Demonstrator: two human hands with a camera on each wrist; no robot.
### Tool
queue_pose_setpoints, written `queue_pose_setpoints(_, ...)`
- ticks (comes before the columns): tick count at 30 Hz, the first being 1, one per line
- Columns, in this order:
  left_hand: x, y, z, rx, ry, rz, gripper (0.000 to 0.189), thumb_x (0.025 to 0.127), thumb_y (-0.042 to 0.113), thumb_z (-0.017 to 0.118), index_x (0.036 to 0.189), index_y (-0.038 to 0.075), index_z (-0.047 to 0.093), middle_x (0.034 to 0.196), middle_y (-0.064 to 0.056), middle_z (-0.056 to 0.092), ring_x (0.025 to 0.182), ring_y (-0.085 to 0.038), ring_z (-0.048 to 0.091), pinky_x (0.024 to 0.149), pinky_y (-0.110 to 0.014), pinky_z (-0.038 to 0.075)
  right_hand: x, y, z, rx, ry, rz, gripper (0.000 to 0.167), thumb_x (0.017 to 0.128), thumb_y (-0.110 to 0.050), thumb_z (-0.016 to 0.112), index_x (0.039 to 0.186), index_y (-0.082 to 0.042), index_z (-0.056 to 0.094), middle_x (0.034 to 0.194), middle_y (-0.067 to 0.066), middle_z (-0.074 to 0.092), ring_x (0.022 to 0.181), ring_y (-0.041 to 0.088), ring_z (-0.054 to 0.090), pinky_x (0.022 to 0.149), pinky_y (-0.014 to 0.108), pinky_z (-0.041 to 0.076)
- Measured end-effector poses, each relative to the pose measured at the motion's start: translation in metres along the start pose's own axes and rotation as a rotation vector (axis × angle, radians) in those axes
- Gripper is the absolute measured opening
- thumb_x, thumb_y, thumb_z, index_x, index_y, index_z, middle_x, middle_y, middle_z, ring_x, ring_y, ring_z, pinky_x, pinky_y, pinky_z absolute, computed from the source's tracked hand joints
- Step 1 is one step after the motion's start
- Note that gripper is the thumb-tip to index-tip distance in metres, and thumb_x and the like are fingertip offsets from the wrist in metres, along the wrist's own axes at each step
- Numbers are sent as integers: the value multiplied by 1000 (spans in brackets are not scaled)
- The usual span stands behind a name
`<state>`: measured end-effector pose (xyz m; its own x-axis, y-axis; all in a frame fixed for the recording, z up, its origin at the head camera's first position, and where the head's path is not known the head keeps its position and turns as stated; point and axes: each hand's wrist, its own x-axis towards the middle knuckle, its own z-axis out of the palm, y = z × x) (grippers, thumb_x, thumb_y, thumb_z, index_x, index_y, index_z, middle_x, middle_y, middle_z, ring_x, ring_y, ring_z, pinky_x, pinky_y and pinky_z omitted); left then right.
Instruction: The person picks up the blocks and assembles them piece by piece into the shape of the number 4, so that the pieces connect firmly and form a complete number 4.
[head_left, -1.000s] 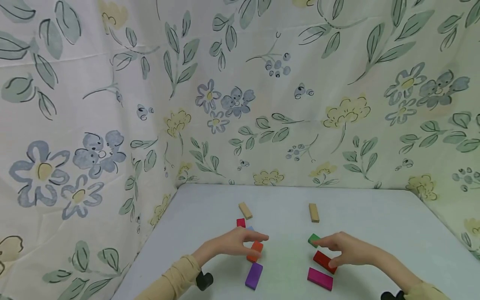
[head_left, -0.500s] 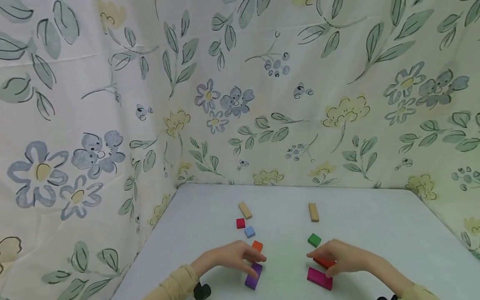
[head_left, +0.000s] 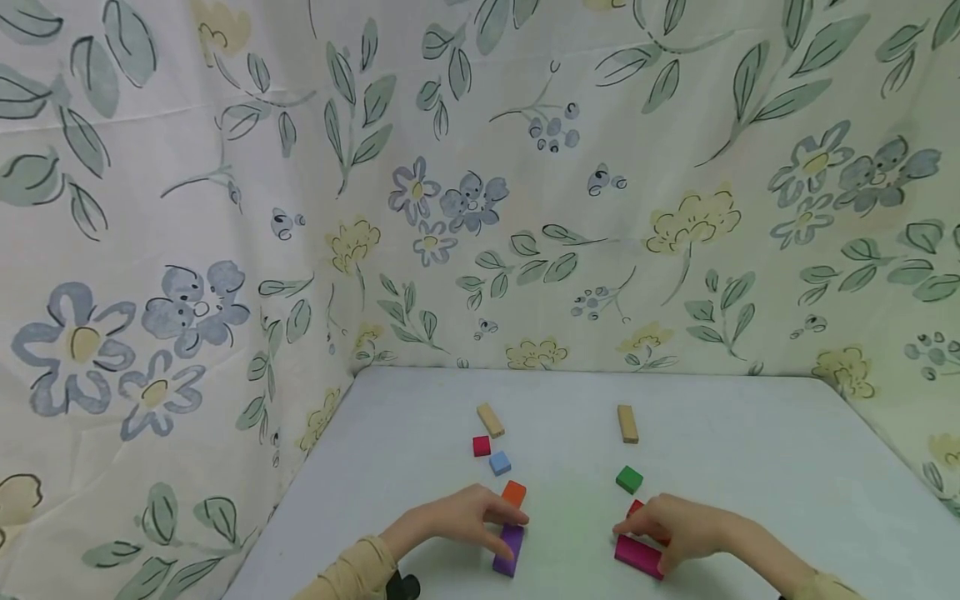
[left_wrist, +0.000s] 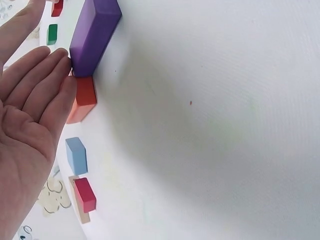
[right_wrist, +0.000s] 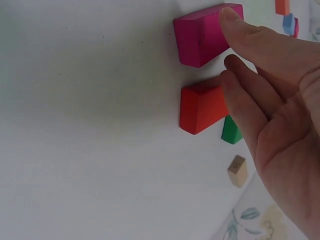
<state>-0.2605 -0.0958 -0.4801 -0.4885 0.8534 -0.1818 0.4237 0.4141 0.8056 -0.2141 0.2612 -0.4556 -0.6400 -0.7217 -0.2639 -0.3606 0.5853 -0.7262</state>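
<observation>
My left hand (head_left: 472, 515) is over a purple block (head_left: 508, 542), thumb across the block in the head view. Fingertips (left_wrist: 66, 62) come up against the purple block's edge in the left wrist view, beside an orange block (left_wrist: 85, 97). My right hand (head_left: 686, 527) is at a magenta block (head_left: 636, 553). In the right wrist view its thumb overlaps the magenta block, and the other fingers extend toward a red block (right_wrist: 202, 107). A curled grip is not visible on either hand. In the head view the right hand partly covers the red block.
Beyond the left hand lie a light blue block (head_left: 500, 463), a small red block (head_left: 482, 447) and a wooden block (head_left: 491, 420). A green block (head_left: 629, 479) and another wooden block (head_left: 627, 424) lie beyond the right hand. Floral fabric (head_left: 562, 208) hangs behind the white table (head_left: 420, 417).
Both hands have moved nearer the person, the left from the orange block to the purple one, the right from the green and red blocks to the magenta one. The purple block has shifted slightly.
</observation>
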Motion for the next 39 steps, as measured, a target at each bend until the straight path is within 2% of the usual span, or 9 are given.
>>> queue_pose_setpoints(5,0,-3,-1,18,21,0,48,82,22,74,126,6,61,125,0,65,115,-4,59,94,-17,45,-1,-3,4,40,-5,60,55,74,4,73,125,-14,63,122,2,66,89,5,50,75,22,48)
queue_pose_setpoints(9,0,-5,-2,51,39,0,49,81,24,75,125,6,61,123,1,66,114,-3,59,94,-17,46,0,0,7,29,7,103,59,72,8,73,124,-19,64,119,-6,65,88,5,48,71,21,47)
queue_pose_setpoints(14,-3,-7,-3,101,64,-11,51,80,27,75,126,8,61,120,4,67,114,-4,59,95,-18,45,1,8,10,-64,9,37,63,71,6,73,127,-18,61,117,-11,64,83,0,45,64,17,43)
queue_pose_setpoints(18,-3,-7,-1,169,61,4,52,80,29,76,126,11,61,122,6,66,115,-2,58,95,-20,46,1,10,10,-116,17,-30,65,70,7,72,130,-14,59,97,-13,59,76,-3,42,57,15,37)
queue_pose_setpoints(21,-4,-6,3,221,58,30,54,79,30,77,127,11,61,124,6,65,116,-1,56,95,-20,46,1,10,11,-123,33,-36,66,69,8,72,130,-14,59,90,-13,55,74,-3,42,56,14,36)
queue_pose_setpoints(25,-5,-5,6,283,75,46,57,77,31,78,127,12,61,126,6,63,117,-1,56,94,-20,47,1,11,13,-110,52,-2,65,70,7,73,129,-17,60,101,-16,60,79,-1,44,59,15,40)
queue_pose_setpoints(30,-6,-4,5,318,75,41,63,73,31,81,129,13,59,129,6,61,120,-3,54,95,-20,47,1,16,15,-122,70,-2,62,70,2,75,127,-18,61,102,-17,60,80,-1,45,61,16,42)
queue_pose_setpoints(35,-7,-4,5,343,43,36,64,74,28,81,131,15,57,131,6,60,119,-1,54,95,-21,47,0,19,18,-92,91,-2,56,71,-12,81,124,-18,63,109,-15,63,86,-4,50,72,18,49)
queue_pose_setpoints(39,-7,-5,5,364,34,56,63,75,27,80,132,14,56,130,5,60,118,-1,54,94,-20,47,0,21,20,-81,117,-7,54,71,-21,82,121,-18,64,110,-15,64,91,-4,52,78,19,49)
